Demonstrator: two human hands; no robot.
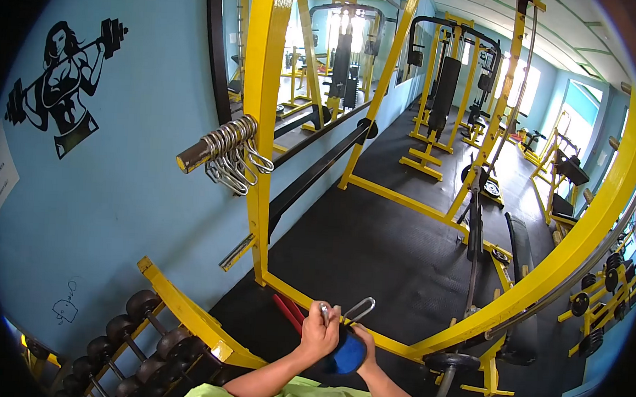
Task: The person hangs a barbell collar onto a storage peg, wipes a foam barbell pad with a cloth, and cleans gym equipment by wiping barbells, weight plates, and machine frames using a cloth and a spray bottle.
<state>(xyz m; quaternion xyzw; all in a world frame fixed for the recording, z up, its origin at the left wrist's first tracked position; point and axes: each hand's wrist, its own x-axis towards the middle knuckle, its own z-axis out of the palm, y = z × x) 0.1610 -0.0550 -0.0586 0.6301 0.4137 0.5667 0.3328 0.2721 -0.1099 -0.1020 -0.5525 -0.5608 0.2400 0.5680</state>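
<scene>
My left hand is closed around a metal spring collar; one wire loop sticks out to the right, and a bit of metal shows at my fingertips. Against the collar, low in front of my body, is a dark blue cloth. My right hand is closed on the cloth from the right side, with most of its fingers hidden behind it. Several similar spring collars hang on a peg of the yellow rack upright ahead to the left.
Dumbbells sit on a rack at lower left. A yellow frame bar crosses the black floor in front of me. A barbell and a bench stand to the right. Weight machines stand farther back.
</scene>
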